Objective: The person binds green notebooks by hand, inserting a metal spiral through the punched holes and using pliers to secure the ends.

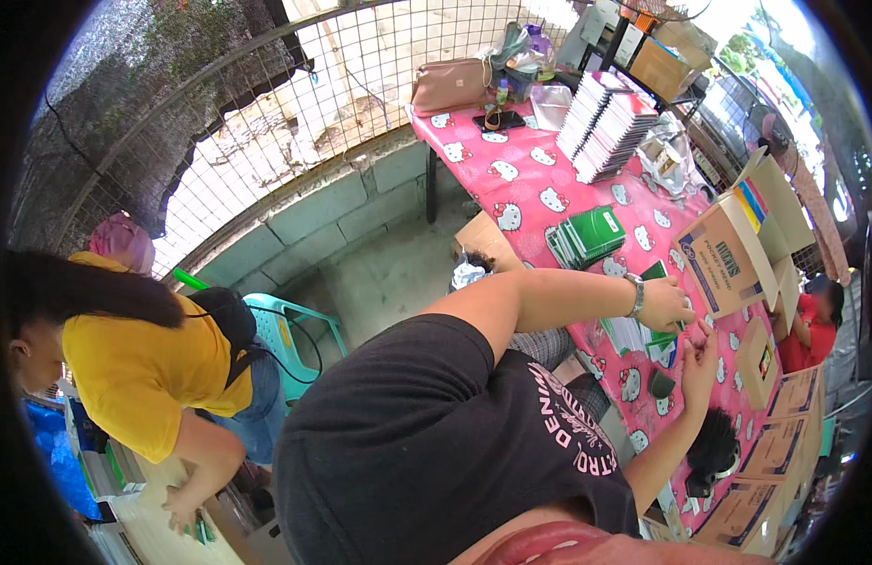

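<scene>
**Pink-covered table [525,181] beside a wire mesh wall [361,58], with two bare hands meeting over notebooks**

Head view: Low grey blocks run beneath the mesh, and the tablecloth is printed with white cartoon cat faces. At the table a person in a black shirt [389,438] with white lettering across the chest reaches toward the right of the picture. The left hand [667,303], with a metal watch [634,295] at its wrist, is partly curled with its palm down; the right hand [700,363] is bent inward, its fingertips close to those of the left. Whether either one grips something small cannot be told.

Just beside and below the left hand lie green notebooks [624,335], pale page edges showing. Another green stack [587,235] sits farther up the cloth, its top cover bearing a small white label. Beyond it rises a tall pile of spiral notebooks [605,127].

An open cardboard box [723,259] near the hands carries dark printed lettering and a blue label panel; closed cartons [742,513] at lower right have similar blue panels. At left, a person in a yellow shirt [125,353] bends over stacked paper goods. Far right, a person in red [811,337] is partly hidden.
</scene>
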A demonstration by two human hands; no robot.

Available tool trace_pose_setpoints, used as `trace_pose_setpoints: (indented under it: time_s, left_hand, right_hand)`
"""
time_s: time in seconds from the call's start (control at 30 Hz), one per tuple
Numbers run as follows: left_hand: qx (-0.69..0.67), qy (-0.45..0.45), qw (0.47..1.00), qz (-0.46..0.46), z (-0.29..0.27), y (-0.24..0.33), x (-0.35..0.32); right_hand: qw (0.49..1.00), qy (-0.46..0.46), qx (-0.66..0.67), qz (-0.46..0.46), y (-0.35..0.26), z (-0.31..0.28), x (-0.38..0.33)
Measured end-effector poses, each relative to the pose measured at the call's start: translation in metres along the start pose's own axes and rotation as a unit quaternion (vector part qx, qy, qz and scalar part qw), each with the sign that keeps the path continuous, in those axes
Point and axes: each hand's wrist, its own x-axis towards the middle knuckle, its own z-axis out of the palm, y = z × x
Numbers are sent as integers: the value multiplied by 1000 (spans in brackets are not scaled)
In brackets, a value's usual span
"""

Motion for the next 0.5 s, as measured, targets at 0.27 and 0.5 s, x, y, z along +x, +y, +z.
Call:
trace_pose_setpoints:
  time_s: [0.27, 0.5]
  left_hand:
    - [-18, 9, 1000, 19, 8, -9, 2]
    - [-16, 20, 1000, 16, 5, -4, 6]
  right_hand:
    - [985, 89, -87, 123, 211, 19, 16]
    - [911, 8, -383, 151, 255, 116, -67]
